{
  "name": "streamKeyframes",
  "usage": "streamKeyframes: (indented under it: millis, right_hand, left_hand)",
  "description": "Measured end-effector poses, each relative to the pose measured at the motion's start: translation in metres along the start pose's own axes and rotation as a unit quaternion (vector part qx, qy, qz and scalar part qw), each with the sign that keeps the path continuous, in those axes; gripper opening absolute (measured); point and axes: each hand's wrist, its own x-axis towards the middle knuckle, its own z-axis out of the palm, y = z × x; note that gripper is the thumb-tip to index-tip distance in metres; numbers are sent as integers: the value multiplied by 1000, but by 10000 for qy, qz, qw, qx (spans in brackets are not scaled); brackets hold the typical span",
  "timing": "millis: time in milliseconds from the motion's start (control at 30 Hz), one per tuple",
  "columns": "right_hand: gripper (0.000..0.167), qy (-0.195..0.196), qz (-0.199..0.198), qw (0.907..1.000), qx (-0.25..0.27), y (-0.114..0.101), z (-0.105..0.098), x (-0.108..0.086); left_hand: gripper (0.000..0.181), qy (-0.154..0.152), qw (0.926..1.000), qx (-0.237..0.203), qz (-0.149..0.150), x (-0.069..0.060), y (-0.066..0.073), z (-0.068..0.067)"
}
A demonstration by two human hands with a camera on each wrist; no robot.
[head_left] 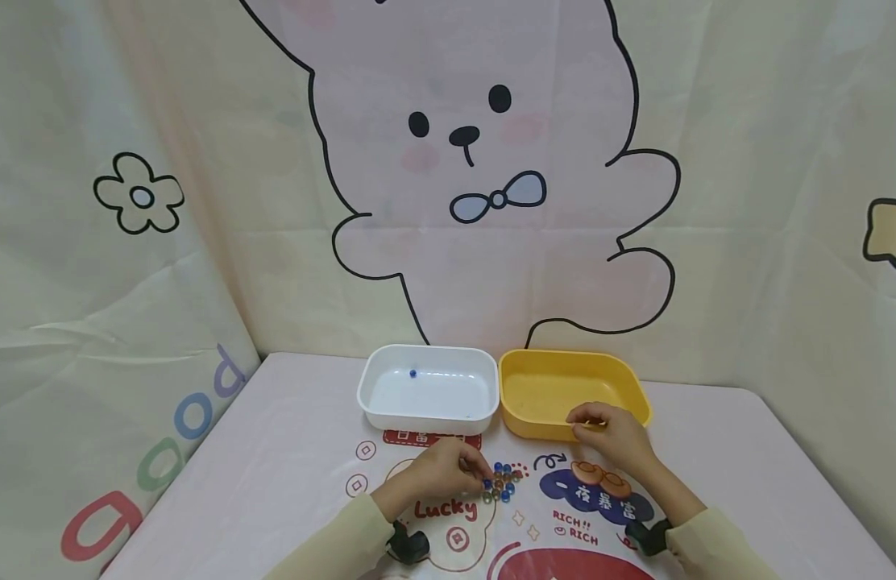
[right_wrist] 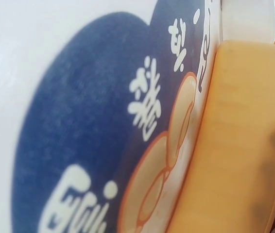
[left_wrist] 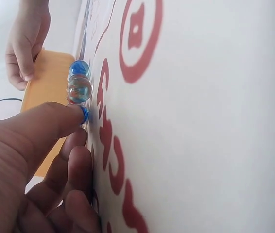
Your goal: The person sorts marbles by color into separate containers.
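My left hand (head_left: 448,467) is at a cluster of glass marbles (head_left: 504,477) on the printed table mat. Its thumb and forefinger pinch a blue marble (left_wrist: 84,115) at the cluster's left edge. Clear marbles with coloured swirls (left_wrist: 79,90) lie just beyond the fingertips. My right hand (head_left: 613,435) is over the near rim of the yellow basin (head_left: 520,419), thumb and loosely bent fingers apart. No object shows between them, though the basin's rim partly covers the fingers in the right wrist view.
A white basin (head_left: 433,423) stands left of the yellow one, nearly touching it, with a small blue marble (head_left: 413,374) inside. Both are near the table's back edge, before a cartoon-printed curtain (head_left: 274,282). Dark straps (head_left: 408,544) sit at the wrists.
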Motion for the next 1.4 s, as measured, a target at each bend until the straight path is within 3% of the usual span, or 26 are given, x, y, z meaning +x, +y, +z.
streamKeyframes:
  millis: [800, 1033, 1233, 1400]
  right_hand:
    - [7, 3, -73, 9999, 92, -3, -3, -1]
    - [7, -28, -36, 10000, 81, -4, -2, -2]
    - [7, 5, -109, 9999, 30, -3, -2, -1]
    - [9, -11, -105, 9999, 6, 0, -1, 0]
  left_hand:
    - [13, -3, 10000, 64, -17, -1, 2, -2]
    - [11, 2, 9999, -164, -11, -2, 2, -1]
    - [11, 7, 9993, -359, -79, -5, 5, -6]
    - [10, 2, 9996, -270, -45, -8, 10, -13]
